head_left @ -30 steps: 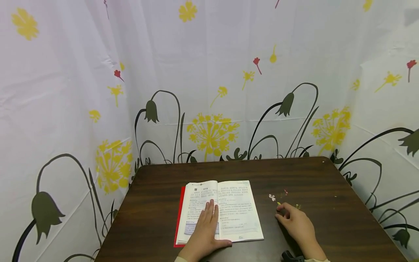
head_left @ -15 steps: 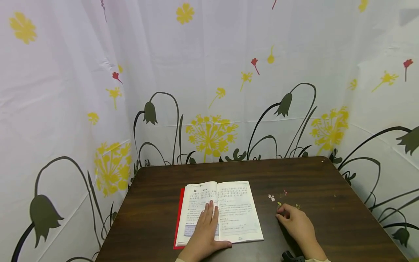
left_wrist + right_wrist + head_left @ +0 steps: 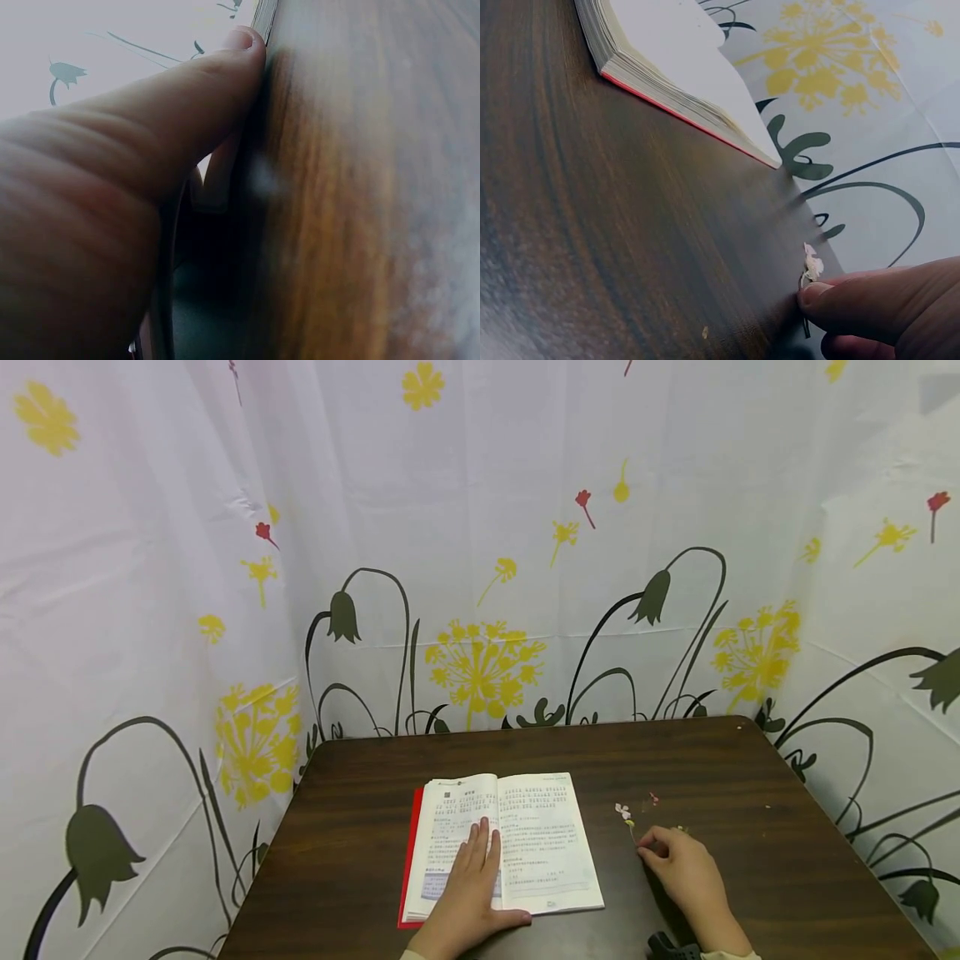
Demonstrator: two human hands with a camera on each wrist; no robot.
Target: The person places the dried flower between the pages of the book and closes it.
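- Since half a second ago, the right hand point(image 3: 686, 872) has drawn slightly away from the book point(image 3: 540, 852); the yellow flower point(image 3: 630, 822) now lies nearer to the white flower point(image 3: 622, 811), and a thin stem point(image 3: 806, 328) has come into sight at the fingertips.
- The right thumb and forefinger pinch this stem, close to the table point(image 3: 337, 835); it seems that the flower is now handled by its stem, with the head less hidden; whether the pale head in the right wrist view is the white one, I cannot tell.
- The left hand point(image 3: 467, 885) is unchanged; it rests with fingers straight on the open book, gripping nothing.
- The pink flower point(image 3: 654, 798) lies beyond the right hand; the green flower point(image 3: 681, 828) is mostly hidden behind it, so this hand is the chief obstruction; the curtain point(image 3: 480, 460) hangs behind.
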